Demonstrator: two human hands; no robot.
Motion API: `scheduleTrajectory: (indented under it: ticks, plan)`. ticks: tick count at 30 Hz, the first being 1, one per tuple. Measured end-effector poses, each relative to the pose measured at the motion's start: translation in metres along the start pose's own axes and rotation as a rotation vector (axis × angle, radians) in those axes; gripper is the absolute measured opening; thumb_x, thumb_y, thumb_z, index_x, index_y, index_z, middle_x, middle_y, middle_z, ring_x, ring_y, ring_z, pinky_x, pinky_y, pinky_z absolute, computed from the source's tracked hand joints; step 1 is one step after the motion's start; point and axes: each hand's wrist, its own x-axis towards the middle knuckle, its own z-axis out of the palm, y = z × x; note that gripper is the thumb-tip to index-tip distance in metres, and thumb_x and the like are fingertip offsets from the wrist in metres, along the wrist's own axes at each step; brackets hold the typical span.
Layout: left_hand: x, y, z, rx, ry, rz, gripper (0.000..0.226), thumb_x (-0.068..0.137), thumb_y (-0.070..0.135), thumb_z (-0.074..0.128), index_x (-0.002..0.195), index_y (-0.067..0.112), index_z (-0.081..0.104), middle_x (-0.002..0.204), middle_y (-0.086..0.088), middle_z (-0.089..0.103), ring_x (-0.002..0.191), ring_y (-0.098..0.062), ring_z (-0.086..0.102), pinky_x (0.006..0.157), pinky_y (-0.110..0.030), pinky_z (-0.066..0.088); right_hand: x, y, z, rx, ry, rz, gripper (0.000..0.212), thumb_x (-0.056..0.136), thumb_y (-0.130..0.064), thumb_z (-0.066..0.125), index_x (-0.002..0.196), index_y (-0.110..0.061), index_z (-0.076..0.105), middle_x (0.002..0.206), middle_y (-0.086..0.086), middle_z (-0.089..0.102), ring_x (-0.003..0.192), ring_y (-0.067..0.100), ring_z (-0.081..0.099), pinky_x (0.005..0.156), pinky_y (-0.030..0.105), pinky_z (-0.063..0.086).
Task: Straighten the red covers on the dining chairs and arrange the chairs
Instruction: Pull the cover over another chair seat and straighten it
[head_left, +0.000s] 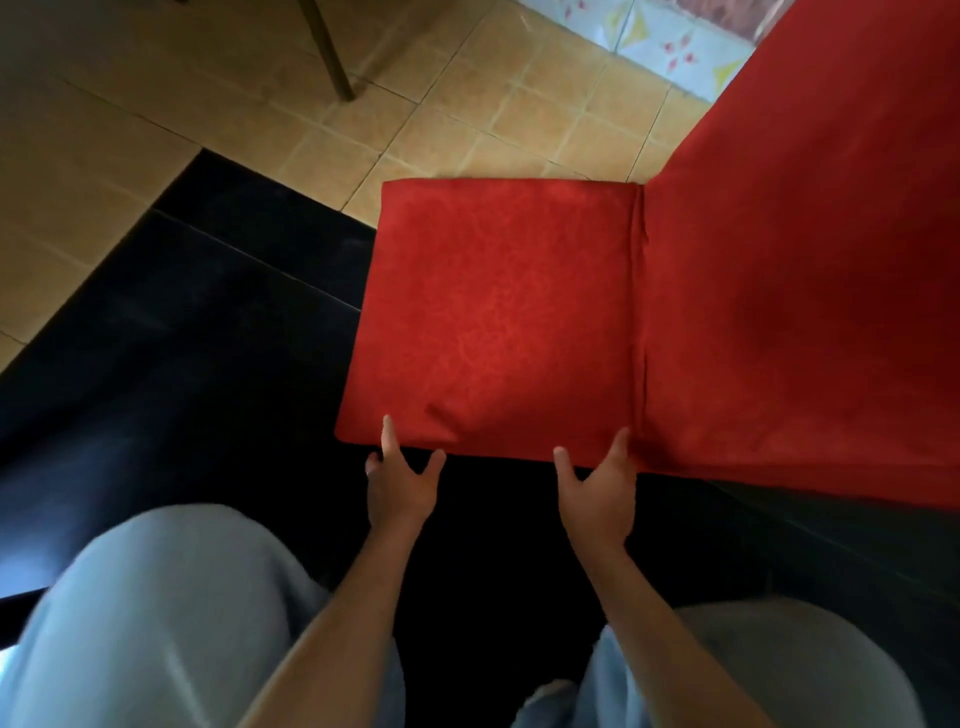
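Observation:
A dining chair in a red cover fills the right half of the head view. Its seat (498, 317) lies flat in the middle and its back (810, 270) rises to the right. My left hand (400, 478) is at the seat's near edge toward the front corner, fingers spread, one fingertip touching the red cloth. My right hand (597, 488) is at the same near edge close to the backrest seam, thumb on the cloth and fingers spread. Neither hand grips the cover. The seat cover looks smooth with a faint crease near my left hand.
A black glossy floor strip (208, 332) runs under the chair and me. Beige floor tiles (467, 104) lie beyond, with patterned pale tiles (670, 41) at the top right. A thin brown furniture leg (332, 57) stands at the top. My light-blue trouser knees (171, 613) fill the bottom.

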Motion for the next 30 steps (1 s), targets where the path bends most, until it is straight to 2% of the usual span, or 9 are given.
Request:
scheduleTrajectory:
  ticks: [4,10,12,16,18,23,26,30]
  plan:
    - [0.015,-0.018,0.037,-0.106,0.067,-0.063,0.089,0.089,0.051,0.059,0.153,0.039,-0.002,0.154,-0.023,0.023,0.129,-0.038,0.043,0.098,-0.043,0.041,0.008,0.012,0.038,0.046,0.102,0.083,0.092,0.087,-0.045,0.065,0.154,-0.011,0.013,0.152,0.019,0.026,0.133,0.035,0.039,0.100,0.044,0.042]
    - [0.039,-0.031,0.057,-0.187,0.113,-0.062,0.088,0.089,0.055,0.056,0.154,0.037,-0.001,0.148,-0.022,0.034,0.127,-0.037,0.046,0.097,-0.041,0.040,0.021,0.026,0.056,0.130,0.145,0.180,0.097,0.087,-0.047,0.065,0.154,-0.005,0.009,0.155,0.022,0.015,0.130,0.041,0.040,0.101,0.047,0.040]
    - [0.043,-0.033,0.058,-0.198,0.101,-0.069,0.086,0.089,0.056,0.056,0.153,0.040,0.000,0.144,-0.022,0.039,0.123,-0.037,0.049,0.095,-0.040,0.042,0.023,0.032,0.052,0.132,0.144,0.218,0.098,0.087,-0.048,0.064,0.154,-0.007,0.006,0.154,0.023,0.017,0.128,0.041,0.042,0.099,0.046,0.041]
    - [0.045,-0.026,0.063,-0.303,0.081,-0.143,0.087,0.089,0.055,0.056,0.152,0.043,-0.003,0.140,-0.021,0.046,0.123,-0.038,0.050,0.099,-0.041,0.040,0.021,0.037,0.054,0.247,0.035,0.218,0.104,0.089,-0.044,0.064,0.153,-0.013,-0.011,0.141,0.025,0.043,0.123,0.039,0.049,0.098,0.039,0.042]
    - [0.048,-0.022,0.067,-0.358,0.080,-0.153,0.090,0.090,0.055,0.055,0.151,0.042,-0.009,0.144,-0.018,0.045,0.125,-0.037,0.049,0.102,-0.040,0.038,0.020,0.037,0.061,0.302,0.010,0.216,0.107,0.089,-0.042,0.064,0.152,-0.015,-0.018,0.136,0.024,0.050,0.120,0.038,0.052,0.097,0.035,0.041]
    - [0.054,-0.015,0.079,-0.411,0.063,-0.165,0.103,0.087,0.060,0.057,0.146,0.041,-0.025,0.144,-0.016,0.044,0.123,-0.035,0.051,0.102,-0.041,0.039,0.023,0.031,0.076,0.416,0.065,0.208,0.111,0.089,-0.044,0.064,0.148,-0.022,-0.027,0.139,0.021,0.048,0.121,0.034,0.053,0.098,0.032,0.040]
    - [0.055,-0.014,0.081,-0.441,0.095,-0.174,0.106,0.085,0.059,0.059,0.147,0.040,-0.024,0.144,-0.016,0.045,0.124,-0.034,0.051,0.104,-0.040,0.038,0.024,0.025,0.081,0.461,0.091,0.229,0.111,0.088,-0.046,0.064,0.148,-0.026,-0.026,0.140,0.023,0.043,0.121,0.035,0.051,0.096,0.030,0.038]
    - [0.064,-0.012,0.081,-0.583,0.141,-0.223,0.110,0.084,0.056,0.064,0.147,0.040,-0.025,0.146,-0.016,0.042,0.122,-0.034,0.053,0.109,-0.043,0.039,0.034,0.023,0.084,0.523,0.154,0.339,0.115,0.087,-0.047,0.066,0.148,-0.015,-0.026,0.144,0.025,0.039,0.126,0.036,0.048,0.095,0.027,0.035]
